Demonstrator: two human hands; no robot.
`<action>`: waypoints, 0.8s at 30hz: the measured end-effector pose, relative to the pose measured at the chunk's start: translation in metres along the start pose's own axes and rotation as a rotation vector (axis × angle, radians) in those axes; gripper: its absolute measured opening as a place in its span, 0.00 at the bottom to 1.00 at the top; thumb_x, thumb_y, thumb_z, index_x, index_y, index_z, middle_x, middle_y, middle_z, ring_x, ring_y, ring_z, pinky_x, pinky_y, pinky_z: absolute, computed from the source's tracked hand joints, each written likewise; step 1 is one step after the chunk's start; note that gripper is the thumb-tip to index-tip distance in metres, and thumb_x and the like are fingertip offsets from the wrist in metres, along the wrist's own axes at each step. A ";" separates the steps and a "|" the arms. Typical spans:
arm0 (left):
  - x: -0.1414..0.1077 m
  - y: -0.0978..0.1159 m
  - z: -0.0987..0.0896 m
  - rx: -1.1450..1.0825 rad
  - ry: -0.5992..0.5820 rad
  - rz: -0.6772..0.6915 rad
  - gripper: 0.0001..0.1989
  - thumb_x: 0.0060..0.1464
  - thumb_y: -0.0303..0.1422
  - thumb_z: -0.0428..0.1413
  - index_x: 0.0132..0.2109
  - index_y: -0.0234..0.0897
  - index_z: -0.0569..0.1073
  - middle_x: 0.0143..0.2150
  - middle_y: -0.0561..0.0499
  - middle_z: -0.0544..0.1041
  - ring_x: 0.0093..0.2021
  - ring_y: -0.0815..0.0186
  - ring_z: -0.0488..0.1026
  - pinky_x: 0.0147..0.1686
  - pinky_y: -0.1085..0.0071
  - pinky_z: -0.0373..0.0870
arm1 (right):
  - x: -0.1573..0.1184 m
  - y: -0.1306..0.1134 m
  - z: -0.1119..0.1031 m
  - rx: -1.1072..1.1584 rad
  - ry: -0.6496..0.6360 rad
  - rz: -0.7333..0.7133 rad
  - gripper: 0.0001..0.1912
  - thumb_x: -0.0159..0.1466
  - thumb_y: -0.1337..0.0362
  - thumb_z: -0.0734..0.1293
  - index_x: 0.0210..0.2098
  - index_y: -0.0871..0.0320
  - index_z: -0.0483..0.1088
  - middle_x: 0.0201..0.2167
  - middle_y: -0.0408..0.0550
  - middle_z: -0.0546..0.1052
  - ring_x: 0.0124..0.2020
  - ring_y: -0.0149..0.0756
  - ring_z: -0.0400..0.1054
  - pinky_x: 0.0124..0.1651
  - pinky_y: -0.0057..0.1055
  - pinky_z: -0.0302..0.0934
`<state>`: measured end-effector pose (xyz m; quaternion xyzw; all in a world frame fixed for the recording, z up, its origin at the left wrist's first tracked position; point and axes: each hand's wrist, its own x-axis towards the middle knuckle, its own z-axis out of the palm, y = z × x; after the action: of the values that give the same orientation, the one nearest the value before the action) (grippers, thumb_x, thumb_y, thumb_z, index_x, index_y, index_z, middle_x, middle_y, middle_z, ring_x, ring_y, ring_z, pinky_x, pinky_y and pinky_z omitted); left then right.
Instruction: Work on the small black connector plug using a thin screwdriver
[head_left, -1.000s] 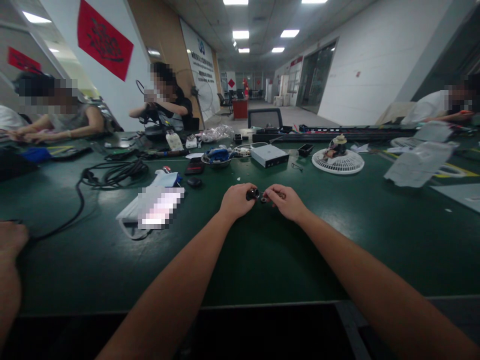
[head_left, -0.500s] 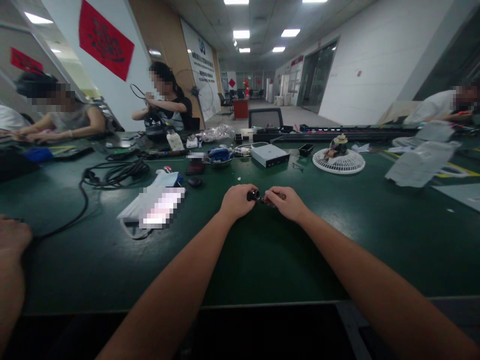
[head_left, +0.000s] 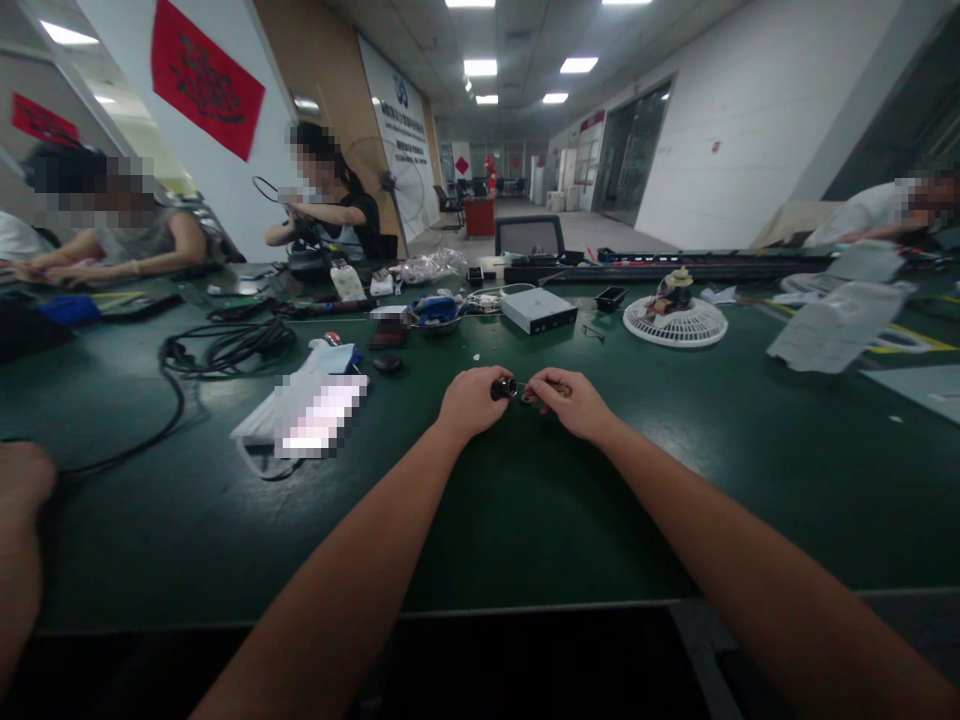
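Over the green tabletop, my left hand (head_left: 472,400) is closed round a short dark tube (head_left: 504,388) that looks like a flashlight barrel. Its shiny open-looking end faces right. My right hand (head_left: 564,398) is closed in a pinch just across from it, fingertips a small gap from the tube's end. Between those fingers is a small dark part (head_left: 527,398), too small to make out, and something dark and slim shows within the curled fingers. Fingers hide most of what both hands hold.
To the left lie a phone (head_left: 322,415), a face mask (head_left: 259,410), a black mouse (head_left: 388,365) and coiled black cable (head_left: 225,345). Beyond my hands stand a grey drive box (head_left: 536,310) and a white fan grille (head_left: 675,322). Another person's arm (head_left: 21,530) rests at the left edge.
My right fingertips have shifted slightly, and the small dark part shows a little more below them. My left hand keeps the dark tube in place. The neighbour's hand at left has moved slightly.
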<state>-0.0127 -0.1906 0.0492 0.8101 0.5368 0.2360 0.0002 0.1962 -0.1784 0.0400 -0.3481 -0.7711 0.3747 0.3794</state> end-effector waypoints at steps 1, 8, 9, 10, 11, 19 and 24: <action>0.000 0.000 0.000 -0.001 0.001 -0.001 0.14 0.66 0.39 0.57 0.52 0.35 0.74 0.49 0.45 0.78 0.48 0.59 0.76 0.51 0.54 0.73 | 0.000 0.000 0.000 -0.005 0.011 0.000 0.13 0.72 0.56 0.65 0.41 0.61 0.73 0.35 0.45 0.77 0.33 0.33 0.74 0.38 0.34 0.71; 0.000 0.000 0.000 -0.009 -0.003 0.007 0.14 0.65 0.39 0.57 0.52 0.35 0.75 0.49 0.45 0.78 0.48 0.59 0.76 0.51 0.54 0.73 | -0.001 -0.004 0.001 0.020 -0.027 0.001 0.14 0.72 0.56 0.65 0.39 0.62 0.73 0.34 0.45 0.78 0.33 0.33 0.74 0.37 0.34 0.71; 0.000 0.000 0.000 -0.010 0.000 0.006 0.14 0.65 0.38 0.57 0.52 0.35 0.74 0.50 0.45 0.77 0.48 0.59 0.76 0.51 0.54 0.73 | -0.001 -0.004 0.000 0.025 -0.018 0.003 0.14 0.72 0.56 0.65 0.40 0.62 0.73 0.34 0.45 0.77 0.33 0.33 0.74 0.37 0.34 0.71; 0.000 0.000 0.000 -0.010 0.003 0.004 0.14 0.65 0.38 0.57 0.52 0.35 0.74 0.50 0.45 0.77 0.48 0.59 0.76 0.51 0.54 0.73 | -0.001 -0.004 0.000 0.024 -0.005 0.004 0.14 0.72 0.56 0.65 0.41 0.61 0.73 0.34 0.45 0.77 0.33 0.33 0.74 0.37 0.34 0.71; 0.000 0.000 0.000 -0.010 0.006 0.004 0.14 0.66 0.38 0.57 0.52 0.35 0.74 0.50 0.45 0.77 0.49 0.59 0.76 0.51 0.54 0.73 | -0.001 -0.004 0.000 0.019 0.006 0.005 0.14 0.72 0.56 0.65 0.41 0.61 0.73 0.34 0.44 0.77 0.32 0.33 0.74 0.37 0.34 0.71; -0.002 -0.001 0.002 -0.012 0.009 0.020 0.13 0.65 0.39 0.57 0.52 0.35 0.75 0.49 0.46 0.78 0.48 0.59 0.76 0.52 0.54 0.73 | 0.000 -0.003 0.000 0.068 -0.024 0.027 0.14 0.72 0.56 0.65 0.39 0.62 0.73 0.33 0.44 0.77 0.31 0.32 0.74 0.35 0.33 0.71; -0.001 -0.001 0.002 -0.018 0.004 0.019 0.14 0.65 0.39 0.57 0.52 0.35 0.75 0.49 0.46 0.78 0.48 0.59 0.76 0.52 0.54 0.73 | 0.002 0.000 0.002 0.110 0.012 0.082 0.13 0.71 0.57 0.66 0.39 0.61 0.73 0.33 0.44 0.77 0.30 0.31 0.72 0.34 0.31 0.70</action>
<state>-0.0136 -0.1907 0.0467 0.8147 0.5268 0.2424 0.0040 0.1934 -0.1774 0.0393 -0.3603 -0.7321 0.4297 0.3868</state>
